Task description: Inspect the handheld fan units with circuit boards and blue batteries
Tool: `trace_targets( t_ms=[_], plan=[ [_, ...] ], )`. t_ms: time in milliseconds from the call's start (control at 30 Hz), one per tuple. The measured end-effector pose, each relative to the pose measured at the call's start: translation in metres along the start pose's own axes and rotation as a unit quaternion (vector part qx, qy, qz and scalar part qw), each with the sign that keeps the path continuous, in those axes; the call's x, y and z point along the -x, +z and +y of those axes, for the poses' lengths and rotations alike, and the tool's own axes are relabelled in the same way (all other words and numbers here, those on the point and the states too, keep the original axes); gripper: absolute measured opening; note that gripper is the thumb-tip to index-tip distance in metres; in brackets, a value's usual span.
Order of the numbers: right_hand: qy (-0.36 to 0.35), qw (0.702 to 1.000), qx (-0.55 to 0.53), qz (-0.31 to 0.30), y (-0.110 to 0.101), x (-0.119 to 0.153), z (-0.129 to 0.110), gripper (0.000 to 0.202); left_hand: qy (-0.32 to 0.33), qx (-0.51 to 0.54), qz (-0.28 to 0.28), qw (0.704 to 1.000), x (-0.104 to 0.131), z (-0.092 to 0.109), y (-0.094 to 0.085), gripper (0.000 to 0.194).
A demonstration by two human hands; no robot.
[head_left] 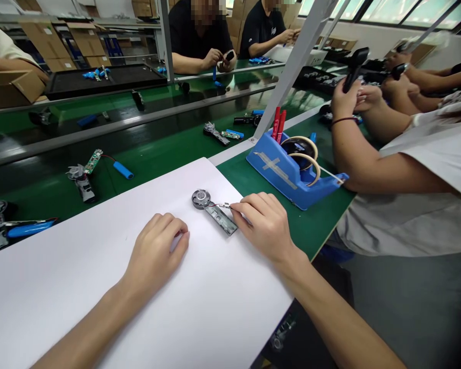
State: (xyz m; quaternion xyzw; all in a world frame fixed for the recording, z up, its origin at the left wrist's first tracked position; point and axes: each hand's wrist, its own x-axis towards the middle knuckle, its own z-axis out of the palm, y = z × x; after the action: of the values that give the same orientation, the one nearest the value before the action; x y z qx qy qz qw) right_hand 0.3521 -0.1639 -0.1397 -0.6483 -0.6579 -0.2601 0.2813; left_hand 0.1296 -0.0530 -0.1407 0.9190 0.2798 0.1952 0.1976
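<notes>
On the white sheet lies the grey half-shell of a small handheld fan, its round motor head pointing away from me. Thin wires run from the head to a small circuit board. My right hand pinches the end of that board between thumb and fingertips, just above the handle shell; most of the board is hidden behind the fingers. Left of the fan, my left hand rests on the sheet, fingers loosely curled in and thumb close to the index finger. Nothing shows in it.
A blue tape dispenser with tape rolls and red markers stands at the right. Fan parts with blue battery cells lie along the green conveyor. A metal post slants up behind the dispenser. Co-workers sit opposite and to my right.
</notes>
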Motion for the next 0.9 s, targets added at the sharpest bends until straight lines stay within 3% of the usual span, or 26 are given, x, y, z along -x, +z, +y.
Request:
trace_targets(
  t_ms=[133, 400, 467, 567, 700, 767, 833, 900],
  plan=[
    [-0.002, 1.000, 0.001, 0.007, 0.0003, 0.0005, -0.0001, 0.019, 0.000, -0.001, 0.000, 1.000, 0.0000, -0.0001, 0.0002, 0.016],
    [0.020, 0.999, -0.012, -0.022, -0.0005, 0.0006, -0.0007, 0.007, 0.007, -0.006, 0.002, 1.000, 0.0010, -0.0011, 0.0005, 0.013],
    [0.016, 1.000, -0.010, -0.022, -0.0006, 0.0004, -0.0007, 0.014, 0.009, -0.007, 0.003, 1.000, 0.0007, -0.0012, 0.0008, 0.013],
    [0.042, 0.998, 0.001, -0.047, 0.0006, 0.0012, 0.0002, 0.005, 0.006, -0.005, 0.002, 1.000, 0.0003, -0.0008, 0.0007, 0.014],
    [0.055, 0.996, -0.006, -0.071, 0.0026, 0.0022, 0.0014, 0.010, -0.001, 0.000, -0.005, 1.000, 0.0002, -0.0002, 0.0002, 0.016],
    [0.060, 0.995, -0.028, -0.079, 0.0019, 0.0015, 0.0011, 0.008, -0.004, 0.003, -0.008, 1.000, 0.0000, -0.0003, 0.0002, 0.016],
    [0.079, 0.991, -0.083, -0.073, -0.0006, 0.0004, 0.0007, 0.022, -0.005, 0.005, -0.011, 1.000, -0.0003, -0.0005, 0.0005, 0.015],
    [0.100, 0.983, -0.154, -0.022, -0.0035, 0.0003, 0.0013, 0.030, -0.005, 0.006, -0.015, 1.000, -0.0005, -0.0009, 0.0008, 0.014]
  ],
)
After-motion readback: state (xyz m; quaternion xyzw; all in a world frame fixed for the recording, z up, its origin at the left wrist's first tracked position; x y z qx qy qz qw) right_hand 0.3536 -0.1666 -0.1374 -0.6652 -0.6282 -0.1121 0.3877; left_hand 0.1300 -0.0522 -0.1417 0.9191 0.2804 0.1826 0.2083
